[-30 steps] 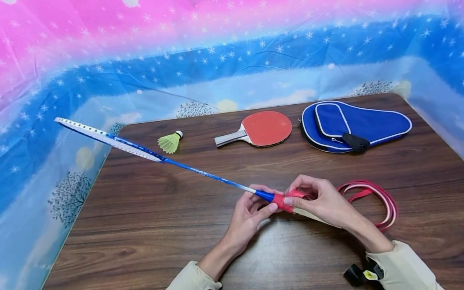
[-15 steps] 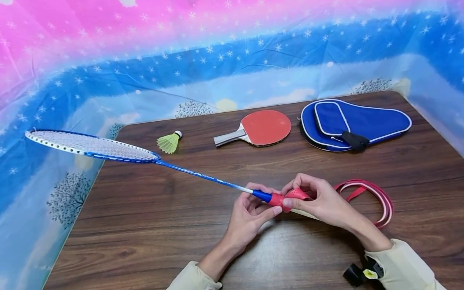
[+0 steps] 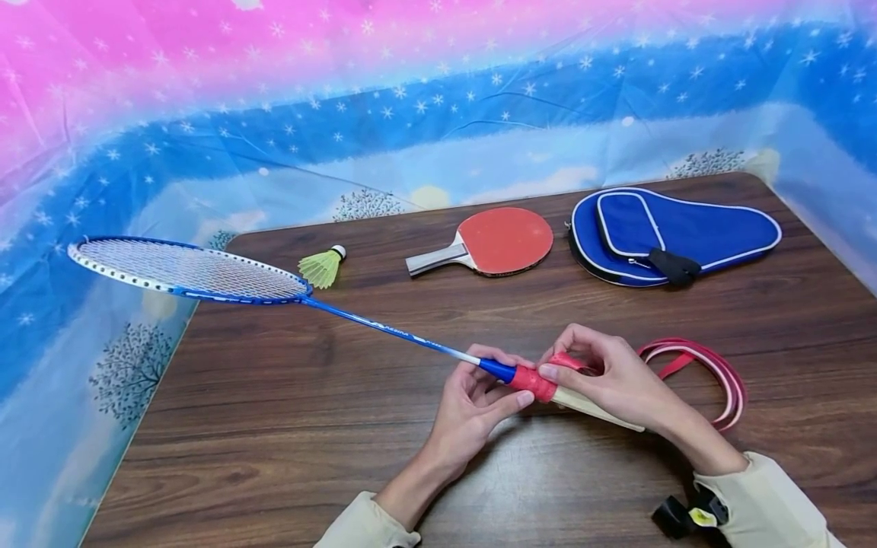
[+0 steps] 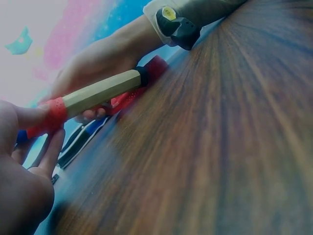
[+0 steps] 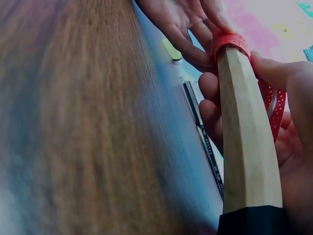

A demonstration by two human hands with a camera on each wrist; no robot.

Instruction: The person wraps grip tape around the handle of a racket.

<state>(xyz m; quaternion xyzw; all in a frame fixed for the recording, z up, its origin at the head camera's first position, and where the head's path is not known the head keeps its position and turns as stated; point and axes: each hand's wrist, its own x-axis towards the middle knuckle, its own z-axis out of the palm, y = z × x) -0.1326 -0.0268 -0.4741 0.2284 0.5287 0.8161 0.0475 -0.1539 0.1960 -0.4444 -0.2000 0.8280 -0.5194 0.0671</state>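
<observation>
A blue and white badminton racket [image 3: 384, 327] is held above the table, its strung head to the left. Red perforated grip tape [image 3: 534, 383] wraps the upper part of its handle. Below the wrap the handle is bare pale wood [image 5: 244, 137], ending in a black butt cap [image 5: 252, 220]. My left hand [image 3: 473, 403] grips the wrapped part between thumb and fingers. My right hand [image 3: 610, 380] pinches the loose run of tape right beside the wrap, thumb on top. The tape's remaining length hangs in red loops [image 3: 733, 388] behind the right hand.
On the brown wooden table [image 3: 274, 457], a yellow shuttlecock [image 3: 322, 266], a red table tennis bat [image 3: 507, 242] and a blue bat case [image 3: 712, 232] lie along the back. A patterned cloth [image 3: 384, 114] hangs behind. The racket head reaches past the table's left edge.
The racket has rotated about its shaft, so its head shows more string face than one second ago. The tape strip, raised off the handle half a second ago, now lies closer to it.
</observation>
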